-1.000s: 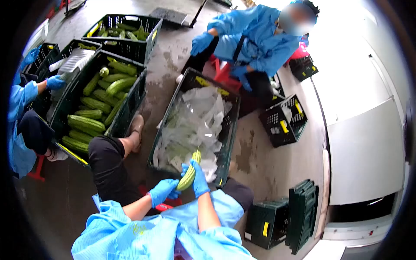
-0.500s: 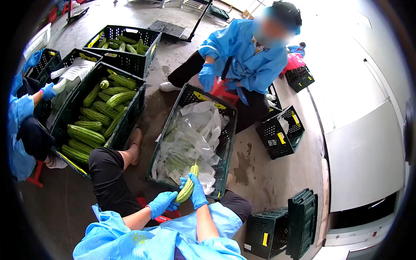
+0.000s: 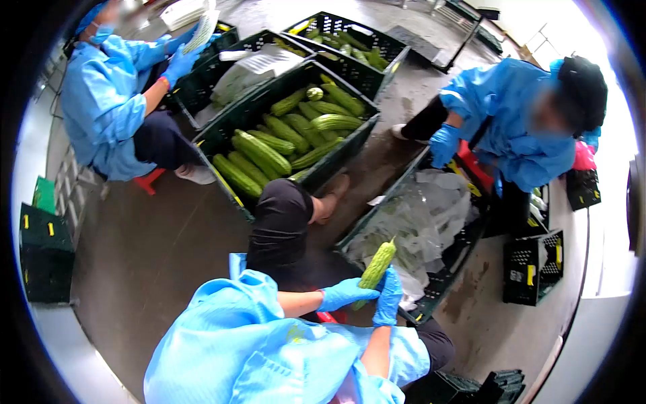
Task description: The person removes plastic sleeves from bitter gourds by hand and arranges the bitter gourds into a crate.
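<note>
Grey floor (image 3: pixel 148 229). Left hand (image 3: pixel 348 293) and right hand (image 3: pixel 389 296) curled round lower half of tilted green gourd (image 3: pixel 379 264), near crate (image 3: pixel 464 259). Probably firm, lightish, bruisable; ridged middle likely grips best.

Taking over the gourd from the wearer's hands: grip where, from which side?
Probably the exposed far half of the gourd, around its thick part rather than the tapered end. Come from beyond that free end: it points away from the left hand and right hand, which hold the near half.
</note>
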Motion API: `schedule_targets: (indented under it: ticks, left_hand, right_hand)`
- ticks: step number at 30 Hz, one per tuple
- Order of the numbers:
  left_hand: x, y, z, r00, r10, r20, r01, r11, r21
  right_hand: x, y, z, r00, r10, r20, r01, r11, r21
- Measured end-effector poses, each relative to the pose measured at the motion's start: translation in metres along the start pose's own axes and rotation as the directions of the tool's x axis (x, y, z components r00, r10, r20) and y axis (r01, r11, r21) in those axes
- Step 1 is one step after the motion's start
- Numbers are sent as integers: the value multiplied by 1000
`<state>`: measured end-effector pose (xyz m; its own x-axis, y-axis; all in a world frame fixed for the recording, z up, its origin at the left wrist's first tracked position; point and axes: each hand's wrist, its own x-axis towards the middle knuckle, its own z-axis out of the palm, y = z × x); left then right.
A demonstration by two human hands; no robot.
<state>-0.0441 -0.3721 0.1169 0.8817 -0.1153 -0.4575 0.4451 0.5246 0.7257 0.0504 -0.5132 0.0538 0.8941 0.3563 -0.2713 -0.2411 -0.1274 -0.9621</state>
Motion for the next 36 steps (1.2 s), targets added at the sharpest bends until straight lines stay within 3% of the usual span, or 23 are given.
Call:
schedule_targets:
  ticks: [1, 2, 3, 7, 8, 9, 11, 15, 17, 21, 25, 26, 29, 31, 32, 33, 35, 36]
  left_hand:
    - [6, -8, -5, 999, 37, -35, -37, 999, -10]
    - [4, 1, -6, 998, -24, -57, 24, 1000, -6]
    - [5, 9, -10, 994, -81, -71, 81, 997, -3]
    - [-6, 56, -24, 986, 49, -157, -71, 987, -143]
    - [-11, 75, -28, 969, 138, -203, -177, 967, -185]
    - [-20, 100, -29, 942, 224, -251, -281, 934, -221]
    - [-40, 148, -47, 895, 354, -271, -421, 871, -253]
    - [-80, 209, -96, 647, 554, -524, -733, 640, -229]
    - [-84, 214, -141, 488, 575, -656, -805, 588, -83]
    - [-74, 182, -228, 222, 352, -909, -673, 730, 118]
    - [-59, 126, -302, 159, 164, -974, -412, 907, 85]
    - [-55, 118, -310, 95, 150, -984, -373, 922, 105]
    - [-45, 101, -335, 73, 78, -994, -431, 901, 40]
    - [-32, 93, -354, 23, -48, -999, -454, 889, -54]
    - [-26, 90, -361, 24, -76, -997, -514, 854, -77]
    - [-28, 83, -369, 65, -114, -991, -450, 883, -131]
    - [-12, 62, -394, -217, -3, -976, -310, 948, 66]
    - [-19, 58, -392, -67, 99, -993, -241, 964, 112]
  right_hand:
    - [-1, -12, 4, 1000, -16, 19, 16, 1000, 8]
    - [0, -13, 7, 992, -124, -10, 123, 992, -27]
    - [0, -16, 3, 979, -193, -63, 171, 950, -260]
    - [11, 12, -17, 990, -50, -132, -10, 906, -423]
    - [13, 20, -20, 987, -154, -45, 78, 710, -700]
    - [13, 25, -22, 973, -221, 72, 163, 426, -890]
    - [13, 26, -20, 983, -183, 13, 98, 466, -879]
    - [12, 29, -13, 980, -175, -97, 2, 493, -870]
    - [11, 31, -13, 967, -241, -86, 32, 447, -894]
    - [12, 35, -12, 963, -238, -128, -7, 454, -891]
    - [6, 15, -3, 974, -171, -150, -50, 483, -874]
    - [5, 14, -2, 974, -178, -142, -39, 483, -875]
    - [6, 15, 0, 965, -228, -127, 2, 493, -870]
    - [5, 18, -3, 961, -251, -117, 20, 484, -875]
    - [6, 22, -5, 960, -257, -107, 30, 476, -879]
    - [8, 26, -6, 960, -265, -94, 42, 467, -883]
    - [10, 32, -9, 960, -262, -95, 37, 459, -887]
    - [10, 34, -9, 958, -268, -98, 38, 461, -887]
